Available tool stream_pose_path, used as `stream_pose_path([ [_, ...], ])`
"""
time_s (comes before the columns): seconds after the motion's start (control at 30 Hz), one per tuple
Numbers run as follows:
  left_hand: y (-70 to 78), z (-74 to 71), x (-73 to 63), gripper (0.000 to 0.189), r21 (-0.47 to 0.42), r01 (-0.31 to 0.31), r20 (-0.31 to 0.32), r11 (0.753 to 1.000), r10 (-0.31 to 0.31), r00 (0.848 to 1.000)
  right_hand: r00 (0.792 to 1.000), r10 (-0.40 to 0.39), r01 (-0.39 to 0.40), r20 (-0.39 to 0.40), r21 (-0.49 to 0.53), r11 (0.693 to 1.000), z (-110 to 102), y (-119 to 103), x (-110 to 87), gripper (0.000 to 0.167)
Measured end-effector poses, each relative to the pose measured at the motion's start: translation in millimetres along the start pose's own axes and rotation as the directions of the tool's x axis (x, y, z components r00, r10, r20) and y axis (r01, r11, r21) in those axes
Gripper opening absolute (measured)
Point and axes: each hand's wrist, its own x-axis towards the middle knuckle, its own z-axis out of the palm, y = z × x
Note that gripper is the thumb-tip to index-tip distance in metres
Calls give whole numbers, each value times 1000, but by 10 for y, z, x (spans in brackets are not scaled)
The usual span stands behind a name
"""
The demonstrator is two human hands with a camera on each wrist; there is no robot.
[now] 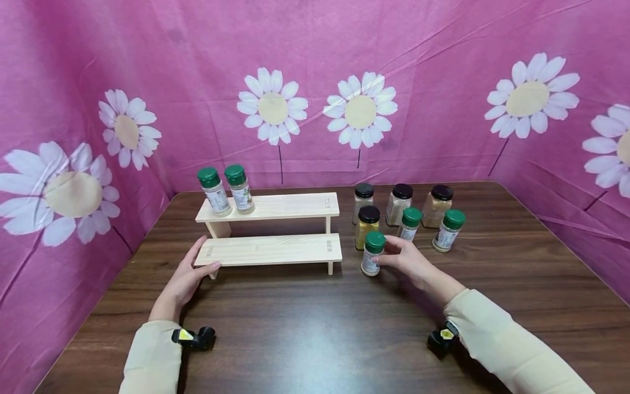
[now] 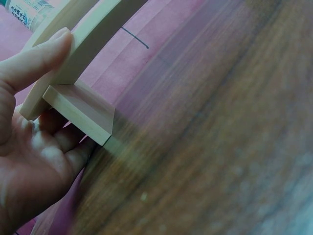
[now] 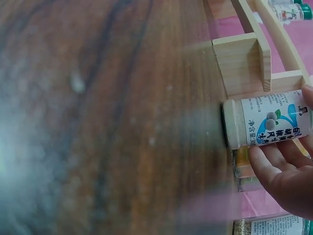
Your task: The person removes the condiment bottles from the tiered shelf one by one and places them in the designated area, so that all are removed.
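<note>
My left hand (image 1: 183,280) grips the left end of a two-tier wooden rack (image 1: 275,250), thumb over the lower tier's front edge and fingers behind its leg (image 2: 80,113). Two green-lidded spice jars stand upright at the left of the upper tier, the outer jar (image 1: 215,192) beside the inner jar (image 1: 240,190). To the right of the rack, my right hand (image 1: 406,261) holds another green-lidded spice jar (image 1: 371,255) between thumb and fingers. Its white label (image 3: 276,119) with a blue band faces the right wrist camera, and its base is close to the table.
Behind the right hand stand a yellow-filled jar (image 1: 368,227) with a black lid, several more black-lidded jars (image 1: 398,207), and two green-lidded jars, one (image 1: 408,225) near the fingers and one (image 1: 447,232) farther right. A pink flowered cloth (image 1: 315,158) hangs behind the brown table (image 1: 295,339).
</note>
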Motion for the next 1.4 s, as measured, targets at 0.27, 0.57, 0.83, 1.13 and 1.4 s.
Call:
stream_pose_path([
  [0.27,15,14,-11,82,-22,14,-11,1000,-14,1000,1000,10,-10,14,-18,1000,-13,11,1,51],
  [0.57,5,21,-15,82,-23,12,-9,1000,-12,1000,1000,20,-20,-2,-24,1000,8,19,-17,52],
  [0.83,4,18,-24,82,-20,14,-8,1000,-15,1000,1000,16,-16,5,-31,999,10,17,-12,52],
  [1.13,28,10,-20,81,-33,18,-6,999,-18,1000,1000,14,-13,16,-58,998,-7,-79,1,54],
  [1.4,26,10,-2,82,-33,10,-3,999,-10,1000,999,-18,23,42,-113,993,-39,-211,26,54],
])
